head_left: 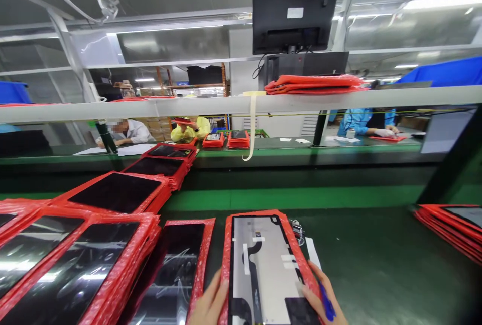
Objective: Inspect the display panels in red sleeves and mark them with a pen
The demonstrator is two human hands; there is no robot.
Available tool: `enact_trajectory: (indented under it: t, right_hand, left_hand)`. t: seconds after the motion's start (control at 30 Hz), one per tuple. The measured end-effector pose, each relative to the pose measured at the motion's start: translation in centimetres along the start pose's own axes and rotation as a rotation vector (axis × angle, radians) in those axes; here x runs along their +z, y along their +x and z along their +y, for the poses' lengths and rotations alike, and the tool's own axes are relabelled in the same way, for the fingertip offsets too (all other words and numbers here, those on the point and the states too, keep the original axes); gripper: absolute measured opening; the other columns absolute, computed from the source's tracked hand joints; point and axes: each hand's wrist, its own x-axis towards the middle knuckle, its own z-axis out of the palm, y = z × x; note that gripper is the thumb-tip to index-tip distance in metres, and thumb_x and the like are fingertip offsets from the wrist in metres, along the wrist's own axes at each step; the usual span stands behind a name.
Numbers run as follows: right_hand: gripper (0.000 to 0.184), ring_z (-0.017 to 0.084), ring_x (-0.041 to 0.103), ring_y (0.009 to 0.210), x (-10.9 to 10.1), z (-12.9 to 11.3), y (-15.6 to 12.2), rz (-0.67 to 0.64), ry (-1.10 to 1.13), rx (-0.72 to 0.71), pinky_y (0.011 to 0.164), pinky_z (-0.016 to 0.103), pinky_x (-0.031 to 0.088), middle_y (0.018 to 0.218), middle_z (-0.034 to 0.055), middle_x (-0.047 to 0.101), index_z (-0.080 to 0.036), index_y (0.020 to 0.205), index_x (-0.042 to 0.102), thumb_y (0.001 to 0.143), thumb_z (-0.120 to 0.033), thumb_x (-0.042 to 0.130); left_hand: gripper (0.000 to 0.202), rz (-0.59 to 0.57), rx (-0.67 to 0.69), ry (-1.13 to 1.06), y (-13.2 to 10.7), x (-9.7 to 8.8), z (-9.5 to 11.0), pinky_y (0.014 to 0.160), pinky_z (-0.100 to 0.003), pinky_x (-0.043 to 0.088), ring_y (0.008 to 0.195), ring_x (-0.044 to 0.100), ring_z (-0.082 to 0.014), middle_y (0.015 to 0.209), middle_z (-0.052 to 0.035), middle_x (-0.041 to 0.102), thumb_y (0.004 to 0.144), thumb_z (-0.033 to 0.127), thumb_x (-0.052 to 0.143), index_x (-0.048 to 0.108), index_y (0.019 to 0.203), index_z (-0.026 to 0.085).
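A flat panel in a red bubble-wrap sleeve lies face down on the dark green bench in front of me, its grey back with white tape strips and a black cable showing. My left hand grips its left edge near the bottom, fingers pressed together. My right hand holds the right edge, with a blue pen tucked in its fingers. Just left of the panel lies another sleeved panel, glossy black side up.
Stacks of red-sleeved panels fill the left side and run back along the bench. Another stack sits at the right. Beyond a shelf rail, a monitor hangs, and other workers sit at the far line.
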Motion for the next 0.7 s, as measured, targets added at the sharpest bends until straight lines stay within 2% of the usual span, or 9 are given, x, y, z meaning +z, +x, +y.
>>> enact_trajectory:
  t: [0.07,0.1,0.17,0.23,0.37,0.5,0.53,0.6,0.7]
  right_hand:
    - [0.053,0.033,0.051,0.129,0.2,0.2,-0.3,0.027,0.046,-0.078,0.104,0.042,0.045,0.130,0.0117,0.061,-0.025,0.122,0.051,0.078,-0.050,0.065]
    - [0.054,0.031,0.044,0.135,0.1,0.0,-0.4,0.030,0.059,-0.122,0.107,0.041,0.042,0.139,0.0126,0.055,-0.025,0.125,0.047,0.080,-0.049,0.064]
    - [0.056,0.029,0.038,0.139,-0.5,-0.8,-0.4,-0.019,0.026,-0.190,0.110,0.040,0.038,0.147,0.0134,0.045,-0.024,0.130,0.045,0.082,-0.045,0.063]
    - [0.048,0.029,0.045,0.134,-1.3,-1.9,-0.3,-0.146,-0.081,-0.221,0.109,0.037,0.039,0.146,0.0146,0.048,-0.023,0.126,0.051,0.082,-0.040,0.064]
    - [0.028,0.028,0.061,0.119,-2.5,-3.1,0.1,-0.268,-0.215,-0.248,0.097,0.031,0.050,0.135,0.0155,0.060,-0.024,0.108,0.064,0.083,-0.037,0.063]
    - [0.025,0.029,0.058,0.122,-2.4,-3.8,0.2,-0.266,-0.279,-0.287,0.097,0.034,0.050,0.123,0.0128,0.069,-0.025,0.104,0.065,0.082,-0.037,0.063]
    - [0.024,0.029,0.055,0.125,-2.4,-4.2,0.1,-0.275,-0.305,-0.286,0.098,0.036,0.049,0.122,0.0115,0.070,-0.025,0.101,0.065,0.081,-0.038,0.064]
    - [0.020,0.030,0.049,0.130,-2.4,-5.4,-0.2,-0.294,-0.341,-0.278,0.100,0.039,0.047,0.121,0.0093,0.071,-0.026,0.096,0.066,0.081,-0.039,0.064]
    - [0.018,0.032,0.049,0.131,-2.9,-7.3,-0.5,-0.335,-0.323,-0.253,0.098,0.042,0.048,0.119,0.0090,0.071,-0.026,0.094,0.065,0.079,-0.037,0.067]
  left_hand:
    - [0.061,0.014,0.054,0.087,1.1,-0.4,1.8,0.107,-0.044,0.032,0.120,0.055,-0.0320,0.118,-0.0129,0.068,0.070,0.067,0.060,0.065,0.110,0.021]
    - [0.058,-0.004,0.065,0.112,1.7,-0.4,2.7,0.098,-0.043,0.042,0.104,0.062,-0.0296,0.103,-0.0109,0.071,0.076,0.067,0.054,0.063,0.109,0.020]
    - [0.056,-0.090,0.048,0.118,2.8,-0.1,4.1,0.070,-0.037,0.051,0.067,0.063,-0.0232,0.069,-0.0031,0.065,0.070,0.069,0.058,0.065,0.094,0.018]
    - [0.058,-0.197,-0.006,0.102,3.7,0.2,5.0,0.052,-0.031,0.047,0.049,0.054,-0.0167,0.053,0.0026,0.055,0.055,0.072,0.069,0.062,0.073,0.018]
    - [0.060,-0.331,-0.142,0.046,4.9,0.3,6.2,0.048,-0.025,0.047,0.048,0.055,-0.0119,0.053,0.0020,0.056,0.041,0.069,0.077,0.059,0.061,0.016]
    - [0.053,-0.385,-0.183,0.019,5.7,0.5,8.0,0.029,-0.018,0.024,0.031,0.036,-0.0052,0.038,0.0068,0.045,0.046,0.062,0.080,0.053,0.051,0.017]
    - [0.051,-0.407,-0.189,0.001,5.7,0.8,8.6,0.029,-0.018,0.023,0.030,0.036,-0.0054,0.038,0.0054,0.047,0.050,0.061,0.079,0.054,0.051,0.016]
    - [0.044,-0.465,-0.192,-0.073,5.5,1.8,9.8,0.038,-0.020,0.039,0.040,0.054,-0.0110,0.049,-0.0031,0.061,0.062,0.055,0.076,0.063,0.061,0.013]
    - [0.029,-0.485,-0.170,-0.228,4.8,3.6,10.8,0.070,-0.030,0.053,0.073,0.070,-0.0206,0.078,-0.0093,0.074,0.068,0.031,0.074,0.068,0.088,0.012]
